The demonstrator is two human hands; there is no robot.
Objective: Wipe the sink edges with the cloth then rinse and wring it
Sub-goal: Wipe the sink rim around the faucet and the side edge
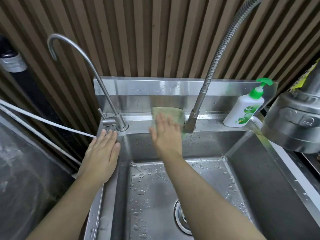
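My right hand (165, 131), fingers flat and apart, presses the cloth (170, 115) on the sink's back edge (138, 121); left hand (102, 149) rests open (rinsing, wringing remain).

Even, bright overhead light; soft glare streaks the steel backsplash (155, 87) and sink (242, 170) walls. Wide-angle bending curves the slatted wall (138, 32) outward. The right hand (166, 132) and cloth (170, 114) are motion-blurred; corners soften.
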